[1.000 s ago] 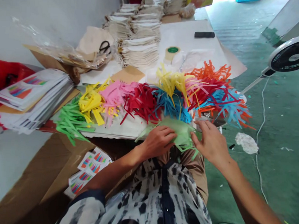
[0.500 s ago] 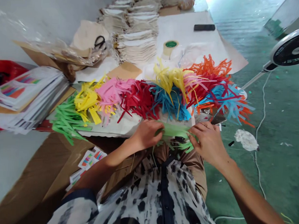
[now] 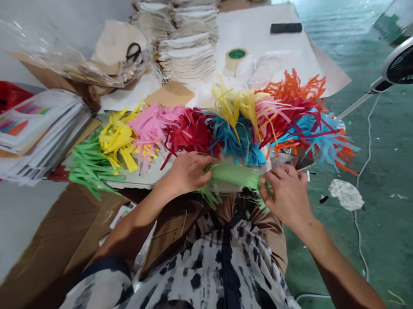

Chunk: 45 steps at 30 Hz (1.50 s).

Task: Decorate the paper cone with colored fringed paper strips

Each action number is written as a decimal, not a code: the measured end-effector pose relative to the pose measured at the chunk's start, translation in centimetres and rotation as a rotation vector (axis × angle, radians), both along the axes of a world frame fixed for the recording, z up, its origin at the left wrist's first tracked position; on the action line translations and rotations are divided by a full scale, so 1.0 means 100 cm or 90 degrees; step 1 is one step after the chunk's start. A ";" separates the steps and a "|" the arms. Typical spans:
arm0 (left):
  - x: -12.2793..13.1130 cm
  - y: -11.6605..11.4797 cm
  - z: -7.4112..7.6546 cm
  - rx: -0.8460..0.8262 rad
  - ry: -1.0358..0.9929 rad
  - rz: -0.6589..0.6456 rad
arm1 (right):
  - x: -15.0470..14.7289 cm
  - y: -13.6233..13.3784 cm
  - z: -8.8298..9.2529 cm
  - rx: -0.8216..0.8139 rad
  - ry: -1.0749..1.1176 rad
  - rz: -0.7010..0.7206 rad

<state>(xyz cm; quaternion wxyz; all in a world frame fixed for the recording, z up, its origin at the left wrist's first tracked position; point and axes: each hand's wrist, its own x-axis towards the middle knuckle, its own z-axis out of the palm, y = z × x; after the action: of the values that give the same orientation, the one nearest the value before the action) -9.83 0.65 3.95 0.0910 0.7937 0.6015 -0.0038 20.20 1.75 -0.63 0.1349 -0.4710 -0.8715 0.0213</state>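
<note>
Between my hands, at the table's front edge, stretches a light green fringed tissue paper piece (image 3: 236, 174), its cut strips hanging down and blurred. My left hand (image 3: 190, 173) has its fingers closed at the paper's left end. At the other end, my right hand (image 3: 283, 191) pinches the paper between thumb and fingers. Just beyond lies a row of tissue tassels: green (image 3: 88, 166), yellow (image 3: 115, 138), pink (image 3: 156, 124), red (image 3: 190, 130) and blue (image 3: 237, 137). More tassels, pale yellow (image 3: 230, 102), orange (image 3: 296, 90) and light blue (image 3: 318, 135), are heaped to the right.
Stacked off-white bundles (image 3: 187, 56) stand at the back, with a tape roll (image 3: 235, 61) and a black bar-shaped object (image 3: 285, 28) to their right. Black-handled scissors (image 3: 133, 52) lie on plastic wrap. Printed sheets (image 3: 38, 132) are piled left; a fan (image 3: 412, 59) stands right.
My left hand has moved left and slightly up, away from my right hand, so more of the green paper shows between them. The view has shifted slightly.
</note>
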 end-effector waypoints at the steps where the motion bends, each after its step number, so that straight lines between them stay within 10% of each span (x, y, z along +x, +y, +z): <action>1: -0.001 0.000 0.000 -0.018 -0.032 -0.005 | 0.000 0.001 0.000 -0.003 -0.005 -0.002; 9: 0.013 -0.016 -0.011 -0.069 -0.193 0.058 | -0.003 -0.014 0.022 0.064 0.062 -0.050; 14: 0.021 -0.026 -0.017 -0.108 -0.266 0.129 | -0.016 -0.031 0.009 0.081 0.140 0.112; 28: -0.002 -0.033 0.002 0.107 -0.012 0.260 | -0.021 -0.019 -0.014 0.022 0.093 0.117; 33: 0.003 -0.032 -0.008 0.340 -0.067 0.099 | -0.020 -0.020 -0.018 0.024 0.081 0.118; 38: 0.029 -0.034 -0.043 0.268 -0.153 -0.255 | -0.017 -0.016 -0.017 0.015 0.072 0.116; 45: 0.044 -0.054 -0.062 0.213 -0.182 -0.271 | -0.005 -0.022 -0.012 0.038 0.088 0.155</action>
<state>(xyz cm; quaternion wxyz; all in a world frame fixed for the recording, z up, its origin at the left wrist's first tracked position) -5.39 -4.73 -2.29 0.0401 0.8982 0.3951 0.1884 19.67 -0.43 -1.85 0.2047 -0.3551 -0.9111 0.0439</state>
